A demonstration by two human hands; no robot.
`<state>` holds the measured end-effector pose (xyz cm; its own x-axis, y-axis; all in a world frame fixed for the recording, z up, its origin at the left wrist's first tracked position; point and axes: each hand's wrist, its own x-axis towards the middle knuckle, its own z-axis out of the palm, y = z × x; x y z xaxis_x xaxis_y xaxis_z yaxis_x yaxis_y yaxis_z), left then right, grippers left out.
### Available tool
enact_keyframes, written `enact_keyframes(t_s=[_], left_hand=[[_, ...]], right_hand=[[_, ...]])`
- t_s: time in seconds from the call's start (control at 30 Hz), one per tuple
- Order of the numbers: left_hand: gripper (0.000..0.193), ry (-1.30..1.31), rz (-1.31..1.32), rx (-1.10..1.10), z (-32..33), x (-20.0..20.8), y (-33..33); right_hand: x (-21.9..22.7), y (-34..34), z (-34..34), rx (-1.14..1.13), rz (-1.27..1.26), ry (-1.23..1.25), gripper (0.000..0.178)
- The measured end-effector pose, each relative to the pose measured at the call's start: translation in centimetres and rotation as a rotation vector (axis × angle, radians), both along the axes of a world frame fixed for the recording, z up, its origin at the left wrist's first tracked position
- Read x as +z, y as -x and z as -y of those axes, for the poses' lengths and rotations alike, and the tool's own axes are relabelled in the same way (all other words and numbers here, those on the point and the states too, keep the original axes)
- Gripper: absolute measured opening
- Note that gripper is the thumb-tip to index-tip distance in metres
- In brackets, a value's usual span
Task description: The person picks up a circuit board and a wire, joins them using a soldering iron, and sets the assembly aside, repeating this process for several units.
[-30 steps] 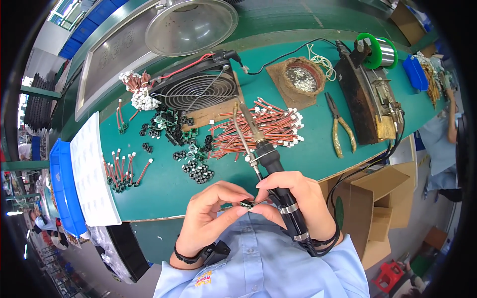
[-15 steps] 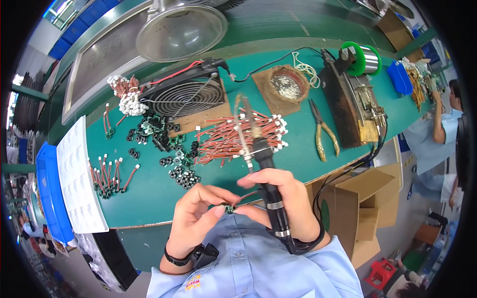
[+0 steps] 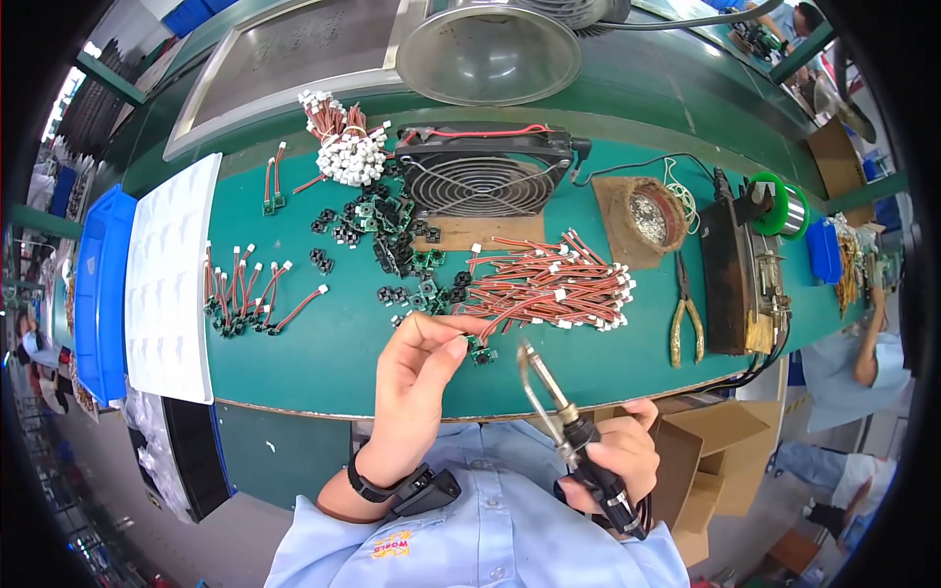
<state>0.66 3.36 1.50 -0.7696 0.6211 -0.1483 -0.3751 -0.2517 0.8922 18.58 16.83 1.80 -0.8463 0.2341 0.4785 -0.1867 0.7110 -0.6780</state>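
Observation:
My left hand [image 3: 420, 380] is closed, thumb and forefinger pinching a small green circuit board [image 3: 481, 355] at its edge, just over the bench front. Red-brown wires rise from the board toward the wire pile, and where they end is hard to tell. My right hand [image 3: 627, 453] wraps round the black handle of a soldering iron [image 3: 600, 480], held in front of my body below the bench edge. Its metal tip and a thin curved feed tube point up and left, apart from the board. Past the board lies a heap of red-brown wire leads [image 3: 554, 284] with white connectors.
Black parts and green boards [image 3: 392, 245] lie left of the wires, beside a fan [image 3: 477, 181]. Wired boards [image 3: 250, 299] sit near a white tray [image 3: 172, 279]. Rightward are a solder-dross bowl [image 3: 652, 218], pliers [image 3: 686, 318], a metal stand [image 3: 730, 279] and a solder spool [image 3: 779, 206].
The soldering iron has swung away from the board, down and to the right. My left hand has carried the board forward over the bench. The whole view has shifted.

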Motion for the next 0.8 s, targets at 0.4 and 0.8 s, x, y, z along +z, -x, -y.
enact_keyframes(t_s=[0.4,0.8], left_hand=[[0.005,-0.016,-0.123,0.016,0.0,-0.2,-0.4],[0.005,0.008,-0.139,0.002,-0.1,-0.3,-0.5]], right_hand=[[0.3,1.2,0.6,0.014,0.015,0.035,0.039],[0.2,1.0,0.6,0.004,0.020,0.041,0.039]])
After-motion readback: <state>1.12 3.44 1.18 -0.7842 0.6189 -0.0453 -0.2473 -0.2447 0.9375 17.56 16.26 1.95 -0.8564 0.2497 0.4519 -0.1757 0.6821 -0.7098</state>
